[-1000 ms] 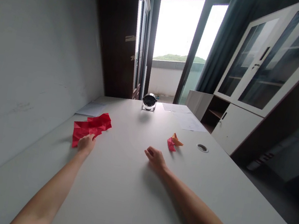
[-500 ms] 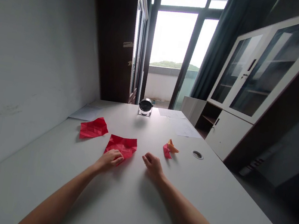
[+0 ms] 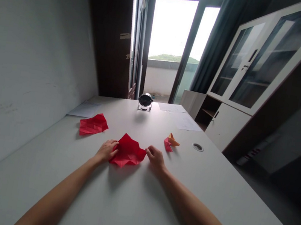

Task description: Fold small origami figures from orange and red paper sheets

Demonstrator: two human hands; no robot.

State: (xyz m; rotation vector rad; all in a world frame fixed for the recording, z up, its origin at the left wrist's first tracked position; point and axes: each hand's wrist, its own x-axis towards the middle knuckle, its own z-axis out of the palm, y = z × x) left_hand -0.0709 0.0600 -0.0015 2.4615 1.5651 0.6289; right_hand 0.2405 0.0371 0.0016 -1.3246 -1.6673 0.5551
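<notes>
A creased sheet of red origami paper (image 3: 128, 152) is held up between my two hands, a little above the white table (image 3: 120, 214). My left hand (image 3: 107, 150) grips its left edge, with the thumb in front and the fingers at the side. My right hand (image 3: 155, 156) pinches the paper's right corner between thumb and fingertips. To the left lies a second creased red sheet (image 3: 93, 125). Right of my right hand sits a folded paper piece (image 3: 171, 142) in red and orange.
A small round device on a metal stand (image 3: 145, 101) is at the table's far end. White papers lie at the back left (image 3: 84, 109) and back right (image 3: 187, 122). A cable hole (image 3: 198, 147) is set near the right edge. A wall borders the left side.
The red sheet has been lifted and turned, moving to the right. My right hand, earlier apart from it, now holds its right corner. The view has shifted slightly.
</notes>
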